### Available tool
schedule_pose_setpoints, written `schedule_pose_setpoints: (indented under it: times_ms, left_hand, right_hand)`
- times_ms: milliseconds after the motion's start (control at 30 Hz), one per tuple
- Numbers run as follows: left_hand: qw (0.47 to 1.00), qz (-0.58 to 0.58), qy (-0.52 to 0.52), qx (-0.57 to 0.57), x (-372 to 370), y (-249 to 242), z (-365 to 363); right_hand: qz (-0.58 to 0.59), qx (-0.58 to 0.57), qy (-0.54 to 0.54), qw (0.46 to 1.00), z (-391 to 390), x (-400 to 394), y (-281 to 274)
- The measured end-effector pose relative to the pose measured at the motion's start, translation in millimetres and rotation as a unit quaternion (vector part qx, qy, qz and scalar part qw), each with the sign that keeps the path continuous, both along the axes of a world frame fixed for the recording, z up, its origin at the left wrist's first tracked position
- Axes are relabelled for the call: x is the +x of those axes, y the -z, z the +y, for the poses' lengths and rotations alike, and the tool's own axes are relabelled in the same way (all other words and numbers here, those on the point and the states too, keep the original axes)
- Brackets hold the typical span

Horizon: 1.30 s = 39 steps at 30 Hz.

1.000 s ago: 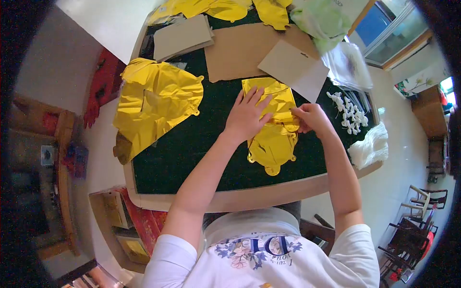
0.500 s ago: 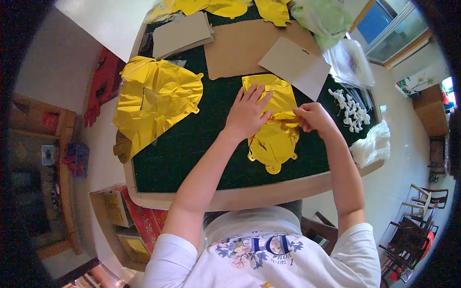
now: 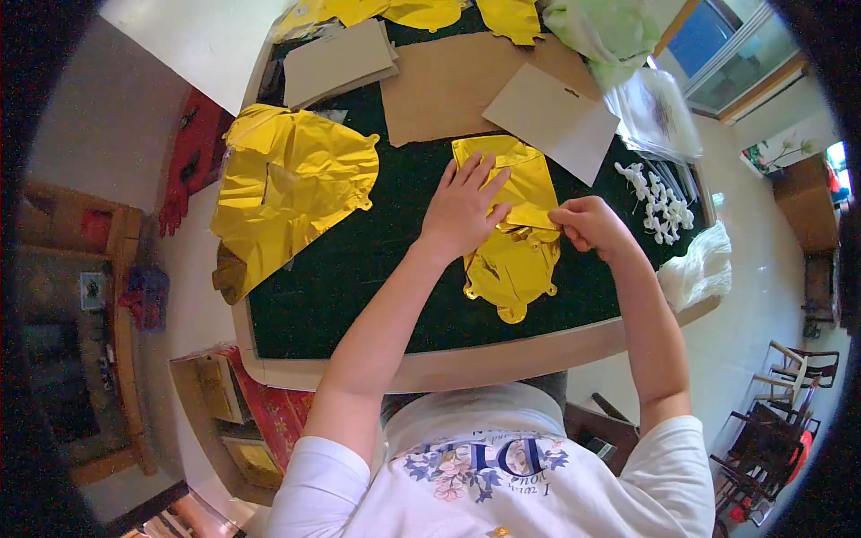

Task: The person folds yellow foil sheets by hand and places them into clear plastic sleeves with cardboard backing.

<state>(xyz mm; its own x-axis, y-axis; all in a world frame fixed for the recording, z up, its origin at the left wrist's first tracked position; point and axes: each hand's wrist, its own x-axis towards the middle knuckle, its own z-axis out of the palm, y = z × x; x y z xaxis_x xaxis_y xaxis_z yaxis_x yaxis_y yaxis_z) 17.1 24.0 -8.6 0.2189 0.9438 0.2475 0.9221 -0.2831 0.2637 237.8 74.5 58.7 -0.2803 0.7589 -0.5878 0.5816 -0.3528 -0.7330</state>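
A yellow foil balloon [image 3: 513,269], flat and partly folded, lies on the dark green table top in front of me. My left hand [image 3: 465,206] rests on its upper left part with fingers stretched out. At the balloon's right edge, my right hand [image 3: 592,224] pinches the edge of the folded foil between thumb and fingers. The fold runs across the middle, and the lower part with small rounded tabs points toward me. To the left lies another yellow foil balloon [image 3: 300,179], wrinkled and spread out.
Brown cardboard [image 3: 430,94], a white card [image 3: 552,121] and a stack of grey boards [image 3: 336,65] lie beyond my hands. At right are white plastic pieces [image 3: 659,211], clear bags [image 3: 659,117] and a white bundle [image 3: 700,269]. More yellow foil [image 3: 426,11] lies at the far edge.
The bunched foil at the middle has been pulled into a flatter, straighter fold. My right hand has shifted very slightly; my left hand stays in place on the balloon.
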Motion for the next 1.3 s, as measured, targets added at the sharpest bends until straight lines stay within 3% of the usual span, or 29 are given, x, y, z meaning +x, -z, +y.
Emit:
schedule_pose_setpoints:
  times_ms: [200, 700, 933, 1033, 1133, 1300]
  left_hand:
    - [1.000, -0.004, -0.001, 0.001, -0.1, 0.3, 0.2]
    - [1.000, 0.002, 0.003, -0.019, 0.1, -6.7, -0.6]
    - [0.997, -0.013, 0.007, 0.080, 1.1, -10.3, -1.7]
    - [0.986, -0.078, 0.113, 0.093, 25.6, -19.5, -18.1]
    - [0.983, -0.031, 0.178, 0.045, 50.4, -17.6, -37.1]
    - [0.985, -0.053, 0.160, 0.031, 54.8, -8.8, -48.8]
  right_hand:
    - [0.013, -0.038, 0.008, 0.999, 8.4, 5.7, 11.9]
    - [-0.191, 0.029, -0.242, 0.951, 30.2, -4.6, -8.4]
    - [-0.172, 0.033, -0.237, 0.956, 33.2, 2.4, -0.6]
    - [-0.179, 0.029, -0.235, 0.955, 34.6, 3.0, 2.0]
    - [-0.160, 0.044, -0.247, 0.955, 37.6, 6.8, 8.4]
    - [-0.163, 0.049, -0.234, 0.957, 33.6, 5.8, 4.9]
